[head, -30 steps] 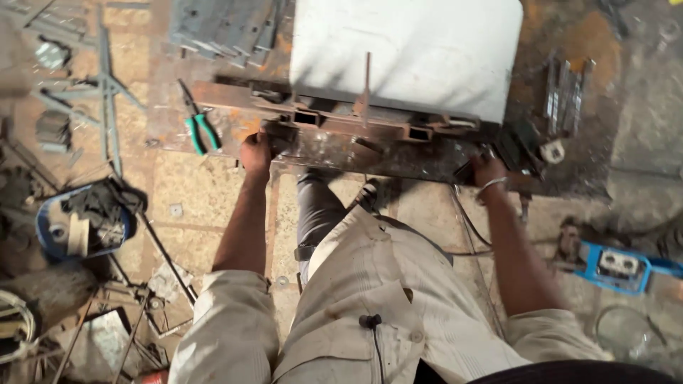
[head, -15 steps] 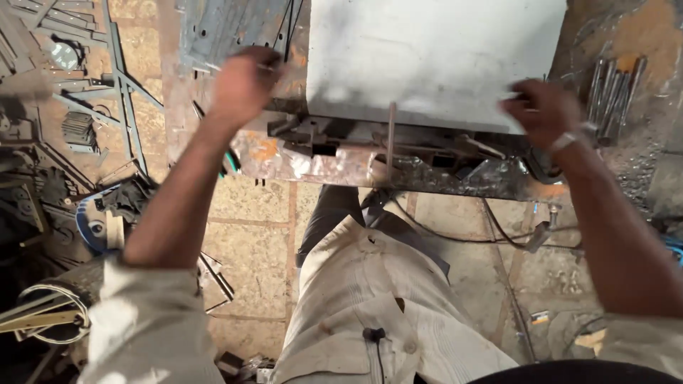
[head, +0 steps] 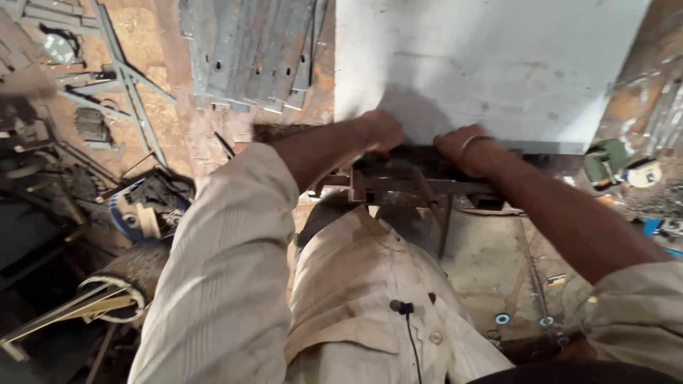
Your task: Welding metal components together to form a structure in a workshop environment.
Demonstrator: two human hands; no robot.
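Note:
A large white sheet-metal panel (head: 484, 64) lies on a rusty steel frame (head: 398, 186) in front of me. Both my hands meet at the panel's near edge, close together. My left hand (head: 382, 131) curls over that edge at the middle, fingers tucked down toward the frame. Just to its right, my right hand (head: 461, 148), with a bangle on the wrist, grips the same edge. The fingertips of both hands are hidden in the dark gap between panel and frame. The picture is blurred by motion.
A stack of grey metal strips with holes (head: 249, 50) lies left of the panel. Angle-iron pieces (head: 121, 78), a blue tub of tools (head: 142, 206) and a wire coil (head: 114, 299) crowd the left floor. A green grinder (head: 605, 162) sits at the right.
My hands have come in from the frame's outer ends to the middle of the panel's near edge. My head has moved closer, so the panel fills more of the view.

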